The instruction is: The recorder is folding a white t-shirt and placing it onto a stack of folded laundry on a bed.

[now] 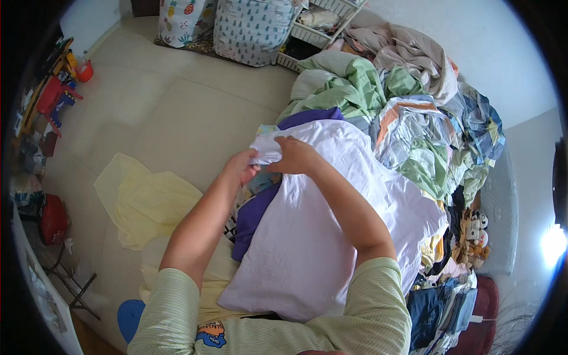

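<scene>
A pale lavender shirt (pixel 310 235) lies spread out before me, its lower part reaching close to my body. My left hand (pixel 243 165) grips a bunched end of it, likely a sleeve, at the left. Beside it, my right hand (pixel 295 155) rests on the same cloth with thumb and fingers apart, the fingertips close to the bunched part. Underneath, a purple garment (pixel 255 222) shows along the left edge and again above the shirt. What lies under the shirt's middle is hidden.
Crumpled green bedding (pixel 350 84) and a striped grey cloth (pixel 412 128) are heaped beyond the shirt. Folded dark clothes (pixel 428 310) sit at the lower right. Pale yellow fabric (pixel 155 199) spreads at the left. Patterned storage bags (pixel 253 31) stand by a white rack (pixel 310 35).
</scene>
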Demonstrator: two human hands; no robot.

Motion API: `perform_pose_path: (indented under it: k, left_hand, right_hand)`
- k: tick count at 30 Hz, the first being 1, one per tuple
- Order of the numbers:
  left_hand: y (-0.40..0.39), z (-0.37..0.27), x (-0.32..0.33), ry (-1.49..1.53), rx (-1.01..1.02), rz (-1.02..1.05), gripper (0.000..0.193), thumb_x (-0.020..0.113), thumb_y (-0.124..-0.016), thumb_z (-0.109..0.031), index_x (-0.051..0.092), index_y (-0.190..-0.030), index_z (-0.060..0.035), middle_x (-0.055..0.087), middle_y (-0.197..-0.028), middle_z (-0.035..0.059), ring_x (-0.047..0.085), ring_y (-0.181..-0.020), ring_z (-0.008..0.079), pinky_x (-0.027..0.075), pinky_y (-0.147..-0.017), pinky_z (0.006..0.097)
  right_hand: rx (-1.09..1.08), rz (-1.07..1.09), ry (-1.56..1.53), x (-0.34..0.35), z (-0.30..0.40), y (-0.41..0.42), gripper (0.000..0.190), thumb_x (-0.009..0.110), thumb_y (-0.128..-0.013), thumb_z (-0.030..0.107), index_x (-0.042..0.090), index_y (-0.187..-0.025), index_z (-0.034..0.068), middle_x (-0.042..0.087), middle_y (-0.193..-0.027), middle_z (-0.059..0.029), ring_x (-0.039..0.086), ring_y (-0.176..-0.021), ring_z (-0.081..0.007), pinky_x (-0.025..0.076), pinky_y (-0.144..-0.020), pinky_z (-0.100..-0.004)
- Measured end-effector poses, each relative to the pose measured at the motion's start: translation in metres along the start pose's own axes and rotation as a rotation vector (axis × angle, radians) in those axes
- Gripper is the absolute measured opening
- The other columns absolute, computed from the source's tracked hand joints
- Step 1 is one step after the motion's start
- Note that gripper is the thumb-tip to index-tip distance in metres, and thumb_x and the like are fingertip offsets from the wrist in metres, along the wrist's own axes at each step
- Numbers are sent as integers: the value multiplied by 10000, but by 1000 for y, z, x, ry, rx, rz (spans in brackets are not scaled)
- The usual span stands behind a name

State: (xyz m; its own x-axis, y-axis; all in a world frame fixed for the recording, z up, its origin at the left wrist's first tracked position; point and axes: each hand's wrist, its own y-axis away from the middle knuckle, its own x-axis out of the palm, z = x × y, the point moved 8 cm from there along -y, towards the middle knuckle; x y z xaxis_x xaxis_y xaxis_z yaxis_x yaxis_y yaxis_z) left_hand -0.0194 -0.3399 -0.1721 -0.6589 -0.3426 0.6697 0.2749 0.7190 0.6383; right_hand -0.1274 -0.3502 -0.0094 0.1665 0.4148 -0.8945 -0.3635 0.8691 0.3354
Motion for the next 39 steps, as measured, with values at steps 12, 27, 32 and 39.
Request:
perform_pose_path:
  k: [12, 27, 32, 39]
  left_hand:
    - [124, -38, 179, -944, 867, 435, 412, 516, -817, 23, 497, -1228, 24, 594, -1172, 135, 561, -1095, 192, 443, -910, 309]
    - [259, 56, -29, -1186, 382, 157, 585, 764, -716, -172, 497, -1209, -2, 605, -948, 94, 603, -890, 178, 493, -770, 304]
    - [319, 78, -45, -1343, 323, 149, 441, 711, -711, -90, 538, -1109, -7, 628, -946, 99, 615, -859, 181, 482, -747, 316]
    - [375, 59, -1, -1629, 665, 72, 279, 621, -722, -57, 585, -996, -25, 619, -895, 168, 611, -791, 347, 490, -715, 380]
  right_hand:
    - [343, 34, -1166, -53, -31, 17, 541, 573, -812, 501, 612, -1044, 14, 611, -995, -158, 612, -834, -234, 491, -706, -386]
    - [543, -697, -1618, -52, -220, 155, 264, 488, -898, 99, 522, -1100, -67, 612, -1000, -163, 650, -828, -281, 555, -754, -394]
    - [775, -673, -1753, 29, -262, 197, 244, 441, -936, 170, 555, -1043, -17, 633, -990, -113, 646, -879, -240, 550, -803, -341]
    - [559, -477, -1902, 27, -235, 185, 589, 597, -851, 360, 417, -1291, 13, 516, -1247, -204, 557, -1088, -357, 433, -889, -574]
